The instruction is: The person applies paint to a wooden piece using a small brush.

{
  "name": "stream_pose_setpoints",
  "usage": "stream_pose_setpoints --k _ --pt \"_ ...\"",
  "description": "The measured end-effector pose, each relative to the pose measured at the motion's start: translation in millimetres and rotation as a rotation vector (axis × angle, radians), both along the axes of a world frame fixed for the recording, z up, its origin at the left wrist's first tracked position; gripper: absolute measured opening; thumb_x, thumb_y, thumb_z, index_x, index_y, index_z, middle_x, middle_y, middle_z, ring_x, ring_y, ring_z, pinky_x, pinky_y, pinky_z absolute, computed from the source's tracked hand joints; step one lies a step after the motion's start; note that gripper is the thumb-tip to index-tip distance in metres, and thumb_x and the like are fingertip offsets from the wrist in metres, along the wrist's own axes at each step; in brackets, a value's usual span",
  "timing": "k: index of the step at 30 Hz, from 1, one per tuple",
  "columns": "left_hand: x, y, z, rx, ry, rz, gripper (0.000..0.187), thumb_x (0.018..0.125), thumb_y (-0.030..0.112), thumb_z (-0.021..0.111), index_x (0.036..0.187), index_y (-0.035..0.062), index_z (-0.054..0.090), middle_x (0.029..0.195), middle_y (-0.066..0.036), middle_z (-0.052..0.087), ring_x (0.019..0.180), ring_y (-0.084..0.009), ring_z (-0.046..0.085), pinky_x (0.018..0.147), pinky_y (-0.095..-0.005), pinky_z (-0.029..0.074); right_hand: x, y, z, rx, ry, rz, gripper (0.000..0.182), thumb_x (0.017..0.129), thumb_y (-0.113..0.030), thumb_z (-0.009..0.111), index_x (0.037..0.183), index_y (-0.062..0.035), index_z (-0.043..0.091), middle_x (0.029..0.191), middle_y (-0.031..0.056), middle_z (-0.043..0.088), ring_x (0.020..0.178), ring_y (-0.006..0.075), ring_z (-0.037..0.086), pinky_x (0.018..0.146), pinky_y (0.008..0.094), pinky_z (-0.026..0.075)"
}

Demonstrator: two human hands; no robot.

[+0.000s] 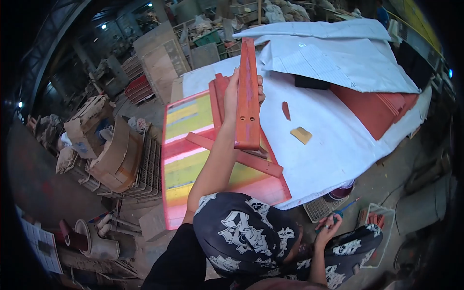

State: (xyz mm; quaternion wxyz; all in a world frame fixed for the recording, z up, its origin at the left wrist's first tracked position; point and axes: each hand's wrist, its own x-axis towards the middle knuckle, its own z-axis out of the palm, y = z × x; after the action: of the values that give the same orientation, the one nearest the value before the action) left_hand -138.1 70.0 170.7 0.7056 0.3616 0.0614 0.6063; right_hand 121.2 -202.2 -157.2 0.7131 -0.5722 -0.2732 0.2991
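My left hand [233,92] is wrapped around a long red wooden bar [248,96], raised above the table. Two small round holes show near the bar's closer end, and pale purplish streaks run along its face. Low on the right, my right hand [329,225] is closed around a slim tool [340,212] with a teal grip and a thin blue end pointing up and away; its exact kind is unclear. Beneath the raised bar, a loose red wooden strip [266,166] lies across a red-edged board [188,166] with yellow-green panels.
White sheeting [328,159] covers the table; a tan scrap [301,135] and a small red piece [286,110] lie on it. Red panels [372,108] show under a raised sheet. A clear bin [374,259] stands at right, cardboard boxes [116,162] at left. My patterned-clothed knees [246,234] are close below.
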Motion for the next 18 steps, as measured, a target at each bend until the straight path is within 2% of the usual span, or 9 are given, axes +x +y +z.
stream_pose_setpoints --k 3,6,9,12,18 --pt "-9.4 4.9 5.6 -0.064 0.066 0.14 0.037 0.101 0.041 0.039 0.105 0.0059 0.049 0.078 -0.008 0.055 0.057 -0.0127 0.056 0.048 -0.0247 0.044 2.4 -0.3 -8.6 0.004 -0.029 0.015 0.021 0.102 -0.021 0.043 0.117 -0.0076 0.038 0.069 0.0074 0.054 0.045 0.0086 0.044 0.041 0.0209 0.034" --pt "-14.6 -1.2 8.2 0.044 -0.046 0.086 0.028 0.103 0.025 0.038 0.111 -0.0007 0.048 0.084 -0.014 0.054 0.065 -0.0151 0.054 0.048 -0.0206 0.047 3.0 0.6 -11.2 0.014 -0.013 0.005 0.02 0.102 -0.022 0.044 0.116 -0.0081 0.04 0.069 0.0073 0.054 0.045 0.0089 0.044 0.041 0.0216 0.034" --pt "-14.6 -6.8 12.9 0.038 -0.109 0.039 0.025 0.102 0.021 0.038 0.108 -0.0005 0.049 0.084 -0.014 0.054 0.065 -0.0149 0.053 0.049 -0.0196 0.046 3.0 0.9 -11.7 0.01 0.008 0.001 0.019 0.102 -0.022 0.045 0.115 -0.0084 0.04 0.069 0.0072 0.054 0.045 0.0087 0.044 0.041 0.0216 0.034" --pt "-12.5 -4.4 11.5 0.063 -0.088 0.036 0.026 0.103 0.023 0.037 0.108 0.0004 0.049 0.084 -0.013 0.054 0.063 -0.0142 0.052 0.047 -0.0202 0.042 4.0 0.7 -12.6 0.014 0.015 -0.002 0.019 0.102 -0.022 0.045 0.115 -0.0085 0.04 0.069 0.0071 0.054 0.045 0.0087 0.044 0.041 0.0217 0.034" --pt "-1.2 -12.0 15.6 0.294 0.043 0.064 0.037 0.104 0.034 0.027 0.114 0.0036 0.047 0.082 -0.009 0.05 0.058 -0.0127 0.048 0.046 -0.0234 0.037 10.6 1.7 -21.5 0.029 0.032 -0.004 0.018 0.102 -0.021 0.045 0.115 -0.009 0.04 0.069 0.0074 0.054 0.045 0.0092 0.044 0.042 0.0216 0.035"
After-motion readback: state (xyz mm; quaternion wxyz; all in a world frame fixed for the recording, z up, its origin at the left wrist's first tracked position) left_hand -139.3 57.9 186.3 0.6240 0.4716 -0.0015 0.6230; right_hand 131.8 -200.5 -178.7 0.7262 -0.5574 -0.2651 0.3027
